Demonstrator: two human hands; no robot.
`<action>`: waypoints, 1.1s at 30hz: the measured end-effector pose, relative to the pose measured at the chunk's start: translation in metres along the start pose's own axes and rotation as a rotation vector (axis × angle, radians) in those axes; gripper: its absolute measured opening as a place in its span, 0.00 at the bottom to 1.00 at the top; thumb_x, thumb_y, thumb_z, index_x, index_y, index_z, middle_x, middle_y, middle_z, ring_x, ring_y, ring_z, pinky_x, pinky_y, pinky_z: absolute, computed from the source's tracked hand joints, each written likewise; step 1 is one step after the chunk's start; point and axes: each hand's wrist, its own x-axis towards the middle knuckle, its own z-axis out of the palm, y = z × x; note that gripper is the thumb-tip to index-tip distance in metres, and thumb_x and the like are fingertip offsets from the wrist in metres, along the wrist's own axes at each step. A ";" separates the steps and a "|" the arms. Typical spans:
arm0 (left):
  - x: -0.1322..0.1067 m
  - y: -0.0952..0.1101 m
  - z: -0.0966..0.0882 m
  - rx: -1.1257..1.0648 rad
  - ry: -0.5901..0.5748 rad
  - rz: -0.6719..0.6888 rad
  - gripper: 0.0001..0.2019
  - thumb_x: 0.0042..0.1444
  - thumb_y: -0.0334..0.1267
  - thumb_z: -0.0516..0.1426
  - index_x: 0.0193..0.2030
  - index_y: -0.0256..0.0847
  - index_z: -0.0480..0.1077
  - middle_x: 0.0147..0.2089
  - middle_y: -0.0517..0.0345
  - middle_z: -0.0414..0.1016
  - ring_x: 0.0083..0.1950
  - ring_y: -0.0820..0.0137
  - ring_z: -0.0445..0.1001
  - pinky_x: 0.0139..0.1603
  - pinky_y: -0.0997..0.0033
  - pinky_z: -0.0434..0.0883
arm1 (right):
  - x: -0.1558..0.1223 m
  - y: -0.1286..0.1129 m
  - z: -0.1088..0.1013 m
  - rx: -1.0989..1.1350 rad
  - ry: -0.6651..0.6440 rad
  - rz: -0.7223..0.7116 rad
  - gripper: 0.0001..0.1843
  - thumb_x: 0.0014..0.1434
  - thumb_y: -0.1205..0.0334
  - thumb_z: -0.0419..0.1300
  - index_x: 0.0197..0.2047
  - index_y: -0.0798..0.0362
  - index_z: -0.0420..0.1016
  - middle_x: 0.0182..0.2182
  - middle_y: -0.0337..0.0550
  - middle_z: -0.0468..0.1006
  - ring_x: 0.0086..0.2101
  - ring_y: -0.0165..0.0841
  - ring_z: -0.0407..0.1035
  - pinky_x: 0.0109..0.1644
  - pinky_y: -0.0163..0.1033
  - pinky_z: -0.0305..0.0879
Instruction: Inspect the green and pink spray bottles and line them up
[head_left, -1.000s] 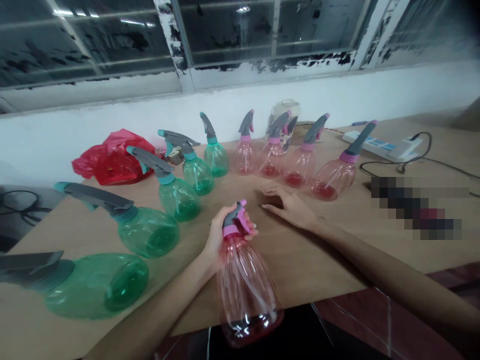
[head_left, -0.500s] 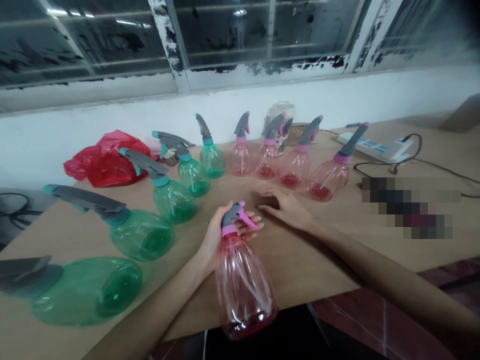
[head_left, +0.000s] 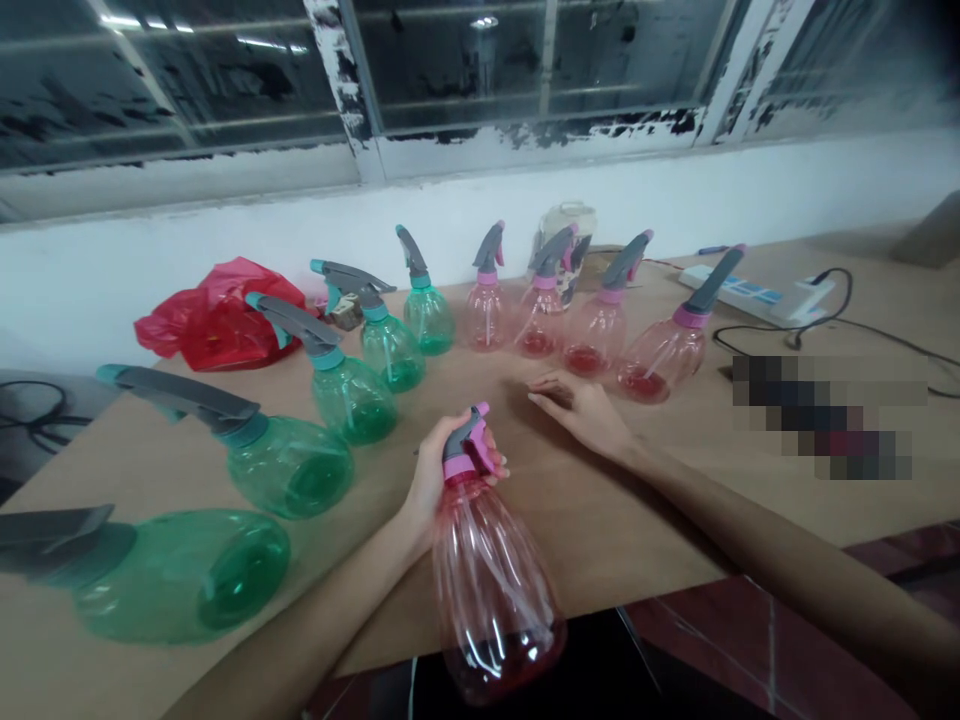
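Note:
My left hand (head_left: 430,468) is wrapped round the neck and grey head of a clear pink spray bottle (head_left: 495,575), with its fingers pressed on the pink trigger. The bottle is tilted, its base toward me over the table's front edge. To the right, my right hand (head_left: 592,415) rests on the table, holding nothing, thumb and fingers slightly apart. The nearest standing bottle to it is a pink spray bottle (head_left: 660,355) with a grey head. On the left, a green spray bottle (head_left: 352,400) is nearest to my left hand.
Several green spray bottles (head_left: 292,465) curve along the left, several pink ones (head_left: 596,335) along the back right. A red plastic bag (head_left: 225,315) lies at the back left. A white power strip (head_left: 757,297) with a black cable (head_left: 847,300) lies at right, near a blurred-out patch.
The fingers of my left hand have curled in and pulled the pink trigger toward the bottle's head. My right hand has stayed nearly in place on the table.

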 end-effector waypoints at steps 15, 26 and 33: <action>-0.008 0.022 0.004 0.045 0.025 0.263 0.19 0.55 0.49 0.55 0.37 0.33 0.75 0.38 0.45 0.81 0.44 0.58 0.79 0.40 0.66 0.74 | -0.021 -0.047 -0.011 0.104 -0.042 0.101 0.17 0.60 0.46 0.55 0.39 0.50 0.75 0.35 0.42 0.81 0.39 0.38 0.75 0.48 0.46 0.69; -0.025 0.024 0.011 0.220 -0.067 0.558 0.23 0.44 0.44 0.65 0.48 0.41 0.72 0.46 0.53 0.79 0.56 0.59 0.71 0.54 0.64 0.68 | -0.086 -0.127 0.007 -0.105 -0.243 0.001 0.48 0.40 0.37 0.67 0.61 0.45 0.59 0.54 0.50 0.71 0.51 0.50 0.68 0.52 0.56 0.68; -0.021 0.019 0.004 0.449 -0.249 0.618 0.36 0.45 0.42 0.65 0.63 0.48 0.59 0.61 0.52 0.67 0.65 0.59 0.61 0.61 0.61 0.61 | -0.108 -0.082 -0.024 -0.180 -0.005 0.056 0.45 0.42 0.40 0.68 0.60 0.47 0.58 0.52 0.51 0.72 0.49 0.49 0.70 0.53 0.56 0.68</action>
